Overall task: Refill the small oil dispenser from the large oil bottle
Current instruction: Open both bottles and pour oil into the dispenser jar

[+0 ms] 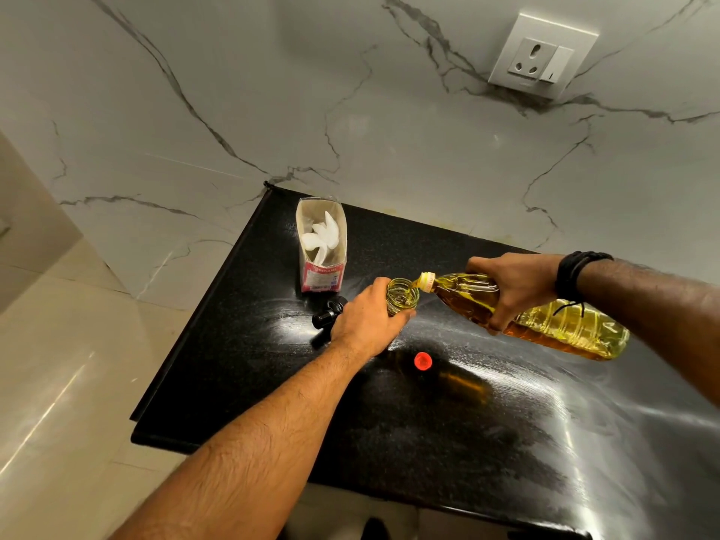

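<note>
left grip (pixel 366 317) wraps the small dispenser (pixel 403 296); right grip (pixel 514 286) holds the tilted oil bottle (pixel 545 317) over it.

yellow oil bottle (pixel 545 321), red cap (pixel 422 360), black counter (pixel 428 442), grey-veined white wall (pixel 311 111)

Glossy black stone counter (pixel 467 422), clear plastic oil bottle (pixel 545 317), veined marble wall (pixel 272 91)
</note>
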